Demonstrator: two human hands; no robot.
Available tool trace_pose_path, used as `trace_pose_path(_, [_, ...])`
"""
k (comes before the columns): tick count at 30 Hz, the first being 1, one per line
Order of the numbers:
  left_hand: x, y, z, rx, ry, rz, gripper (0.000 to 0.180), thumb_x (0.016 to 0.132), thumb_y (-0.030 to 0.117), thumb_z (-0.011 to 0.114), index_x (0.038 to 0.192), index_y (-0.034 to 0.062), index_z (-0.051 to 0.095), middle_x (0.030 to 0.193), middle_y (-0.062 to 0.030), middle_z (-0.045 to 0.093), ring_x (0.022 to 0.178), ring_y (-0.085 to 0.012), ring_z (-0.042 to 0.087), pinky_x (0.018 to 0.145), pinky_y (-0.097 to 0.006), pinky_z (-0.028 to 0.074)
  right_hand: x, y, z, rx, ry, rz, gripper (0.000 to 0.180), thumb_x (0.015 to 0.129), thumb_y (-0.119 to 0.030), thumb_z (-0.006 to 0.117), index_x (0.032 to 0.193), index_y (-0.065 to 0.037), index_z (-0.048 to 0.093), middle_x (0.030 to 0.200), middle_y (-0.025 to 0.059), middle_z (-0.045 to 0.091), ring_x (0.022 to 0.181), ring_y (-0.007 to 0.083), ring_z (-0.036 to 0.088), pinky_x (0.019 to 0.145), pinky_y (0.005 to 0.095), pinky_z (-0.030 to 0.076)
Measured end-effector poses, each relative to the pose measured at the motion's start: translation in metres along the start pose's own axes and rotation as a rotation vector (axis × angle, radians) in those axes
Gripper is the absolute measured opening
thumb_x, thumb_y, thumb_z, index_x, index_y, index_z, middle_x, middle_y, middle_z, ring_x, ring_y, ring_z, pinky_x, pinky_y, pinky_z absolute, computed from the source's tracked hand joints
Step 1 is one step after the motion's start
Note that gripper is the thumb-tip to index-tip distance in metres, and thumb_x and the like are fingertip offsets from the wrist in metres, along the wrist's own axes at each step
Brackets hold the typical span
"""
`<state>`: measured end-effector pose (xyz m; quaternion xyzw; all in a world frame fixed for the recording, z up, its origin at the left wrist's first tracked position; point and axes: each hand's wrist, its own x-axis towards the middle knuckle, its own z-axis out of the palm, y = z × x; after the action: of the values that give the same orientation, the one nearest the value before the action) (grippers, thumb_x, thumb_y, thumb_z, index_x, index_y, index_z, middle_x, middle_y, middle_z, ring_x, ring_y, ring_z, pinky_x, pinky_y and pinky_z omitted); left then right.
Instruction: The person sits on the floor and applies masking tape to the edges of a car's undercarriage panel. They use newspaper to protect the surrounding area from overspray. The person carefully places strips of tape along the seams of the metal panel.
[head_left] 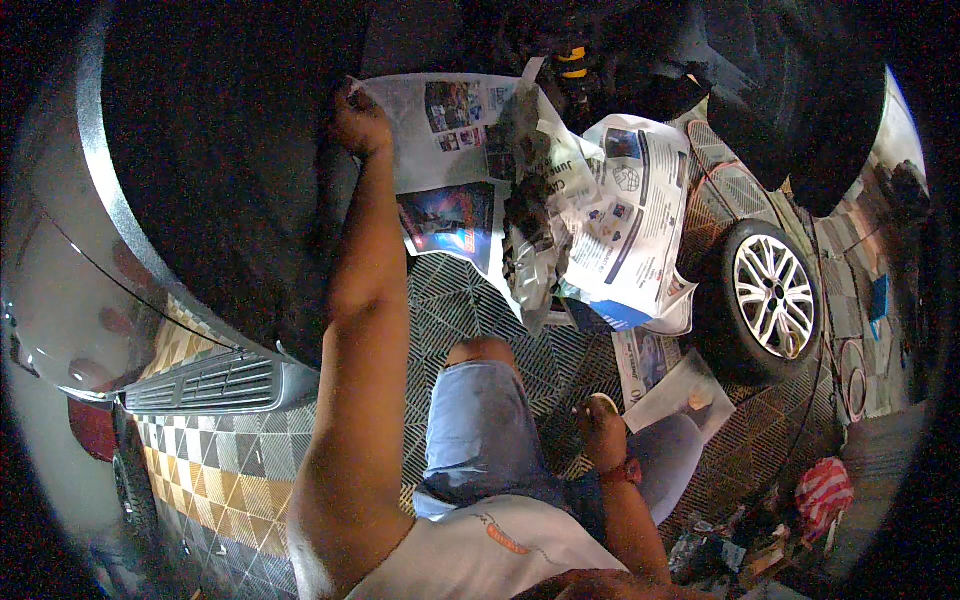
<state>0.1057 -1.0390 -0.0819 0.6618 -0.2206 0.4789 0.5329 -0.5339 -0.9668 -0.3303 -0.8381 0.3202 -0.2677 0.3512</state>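
My left hand (362, 122) is raised into the dark wheel well, its fingers closed at the upper left corner of a newspaper sheet (440, 165). The sheet hangs spread out, with a crumpled, dark-smudged strip (535, 235) down its middle. More newspaper (635, 225) is draped to the right of that strip. Low beside my right knee, my right hand (602, 437) is closed round a small pale thing with a rounded edge (604, 402); most of it is hidden by the fingers.
A wheel with a silver rim (772, 290) stands at the right. Loose newspaper (685, 395) lies on the tiled floor near it. The vehicle's side step (205, 388) juts out at the left. A yellow-banded part (572, 62) shows in the wheel well. A red-and-white cloth (825, 495) lies lower right.
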Motion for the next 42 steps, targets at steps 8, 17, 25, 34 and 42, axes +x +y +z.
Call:
trace_pose_path(8, [0.023,-0.049,0.026,0.026,-0.125,-0.015,0.031,0.092,0.03,0.066,0.115,0.0092,0.07,0.106,-0.0155,0.074,0.102,-0.036,0.069,0.088,-0.047,0.054,-0.012,0.012,0.015,-0.05,-0.099,0.075,0.017,0.087,-0.012,0.071,0.103,-0.008,0.067,0.089,0.0204,0.069,0.082,0.043,0.067,0.069,0.0494,0.054])
trace_pose_path(17, [0.004,-0.04,0.043,0.147,-0.343,-0.053,0.045,0.095,0.033,0.056,0.127,0.0019,0.061,0.123,-0.0245,0.066,0.11,-0.0424,0.065,0.098,-0.05,0.05,-0.017,0.015,0.0,-0.183,-0.175,0.154,0.031,0.081,-0.009,0.073,0.111,-0.006,0.065,0.099,0.0229,0.07,0.089,0.0432,0.068,0.074,0.048,0.056])
trace_pose_path(25, [0.012,-0.052,0.04,0.011,-0.273,-0.006,0.043,0.096,0.031,0.056,0.126,0.001,0.061,0.124,-0.0262,0.064,0.117,-0.0436,0.06,0.101,-0.049,0.048,-0.028,0.03,0.011,-0.181,-0.18,0.084,0.035,0.081,-0.008,0.071,0.115,-0.006,0.066,0.094,0.0226,0.07,0.086,0.0431,0.068,0.074,0.0479,0.056])
trace_pose_path(34, [0.008,-0.065,0.045,-0.006,-0.343,0.037,0.045,0.095,0.029,0.061,0.128,-0.0009,0.058,0.126,-0.0259,0.062,0.117,-0.0407,0.06,0.1,-0.047,0.049,-0.032,0.031,0.02,-0.177,-0.113,0.1,0.025,0.088,-0.011,0.066,0.113,-0.009,0.066,0.087,0.0205,0.07,0.082,0.0419,0.069,0.071,0.0499,0.055])
trace_pose_path(42, [0.024,-0.014,0.002,0.267,-0.533,0.023,0.048,0.096,0.029,0.063,0.132,-0.0007,0.054,0.13,-0.0263,0.059,0.117,-0.0379,0.059,0.099,-0.044,0.049,-0.014,0.019,0.004,0.074,0.048,0.142,0.023,0.096,-0.015,0.061,0.116,-0.005,0.065,0.093,0.0172,0.07,0.082,0.036,0.067,0.073,0.0436,0.054])
